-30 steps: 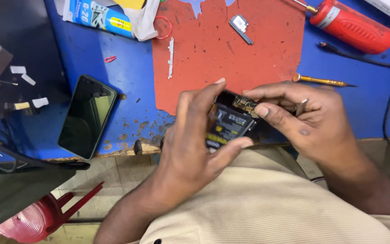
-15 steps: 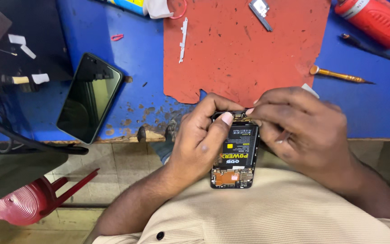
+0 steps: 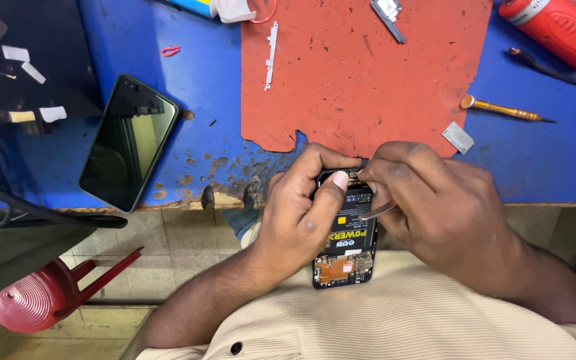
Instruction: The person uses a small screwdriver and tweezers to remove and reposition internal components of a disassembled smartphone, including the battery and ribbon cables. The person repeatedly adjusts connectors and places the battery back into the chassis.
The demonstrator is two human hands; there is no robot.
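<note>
At edge of the chipped blue surface (image 3: 201, 100), over the person's lap, an opened black phone (image 3: 345, 247) showed its battery & copper-coloured board. Left hand (image 3: 301, 213) curled round it, thumb pressed on top end. Right hand (image 3: 435, 207) pinched thin metal tweezers (image 3: 376, 213) w/ fingers closed tight. Ragged red mat (image 3: 368, 73) lay near.

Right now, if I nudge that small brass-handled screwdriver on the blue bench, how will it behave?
The screwdriver looks slim and round-handled, so it would probably roll rather than slide. It seems stiff and light. Lying free on the blue bench, nothing nearby looks likely to stop it.
</note>
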